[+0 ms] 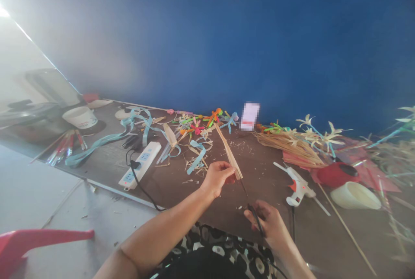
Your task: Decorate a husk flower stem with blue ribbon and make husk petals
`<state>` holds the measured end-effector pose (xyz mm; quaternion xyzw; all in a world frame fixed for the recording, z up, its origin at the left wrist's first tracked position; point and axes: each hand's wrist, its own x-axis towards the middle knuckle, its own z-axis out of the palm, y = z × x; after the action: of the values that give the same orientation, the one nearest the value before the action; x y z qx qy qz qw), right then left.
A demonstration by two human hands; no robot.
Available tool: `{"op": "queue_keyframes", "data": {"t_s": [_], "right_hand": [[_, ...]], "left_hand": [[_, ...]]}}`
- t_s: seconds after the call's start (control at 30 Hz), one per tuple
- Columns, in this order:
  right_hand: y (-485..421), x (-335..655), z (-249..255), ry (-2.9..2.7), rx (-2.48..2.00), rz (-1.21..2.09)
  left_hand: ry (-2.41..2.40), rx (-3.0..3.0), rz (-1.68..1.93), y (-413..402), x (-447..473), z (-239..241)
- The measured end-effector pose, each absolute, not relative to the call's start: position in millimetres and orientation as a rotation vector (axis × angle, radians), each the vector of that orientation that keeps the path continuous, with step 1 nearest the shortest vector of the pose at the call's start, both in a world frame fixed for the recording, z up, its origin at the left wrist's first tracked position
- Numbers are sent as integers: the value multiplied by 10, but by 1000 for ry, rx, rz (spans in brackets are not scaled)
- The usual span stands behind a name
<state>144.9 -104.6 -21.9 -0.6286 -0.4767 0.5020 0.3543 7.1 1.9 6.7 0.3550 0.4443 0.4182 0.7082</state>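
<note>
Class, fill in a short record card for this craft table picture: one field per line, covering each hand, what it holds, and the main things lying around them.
Left hand: pinches the near end of a long pale straw strip
Right hand: grips a thin dark tool, tip towards the strip
Surface: dark brown table against a blue wall
Right of the hands: white glue gun, cream cup on its side
Left of the hands: white power strip, light blue ribbon
Far edge: small coloured craft figures
</note>
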Motion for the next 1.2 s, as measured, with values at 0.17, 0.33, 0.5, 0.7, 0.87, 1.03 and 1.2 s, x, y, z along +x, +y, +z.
{"op": "queue_keyframes", "data": {"t_s": [0.17, 0.33, 0.5, 0.7, 0.87, 1.03, 1.2], "right_hand": [[-1047, 1470, -202, -1274, -1637, 1286], [-1049, 1682, -229, -1409, -1904, 953], [-918, 1849, -225, -1663, -2361, 315], [-666, 1938, -235, -2089, -2289, 464], [-547, 2044, -75, -2204, -1955, 800], [-461, 1726, 174, -1716, -1683, 686], [-465, 1391, 147, -1549, -1647, 695]], "left_hand": [[984, 781, 944, 39, 60, 82], [997, 802, 983, 119, -33, 89], [948, 872, 883, 93, -19, 57], [934, 907, 794, 27, 56, 43], [913, 932, 788, 6, 50, 32], [946, 935, 830, -59, 107, 46], [998, 1023, 891, -95, 130, 43]]}}
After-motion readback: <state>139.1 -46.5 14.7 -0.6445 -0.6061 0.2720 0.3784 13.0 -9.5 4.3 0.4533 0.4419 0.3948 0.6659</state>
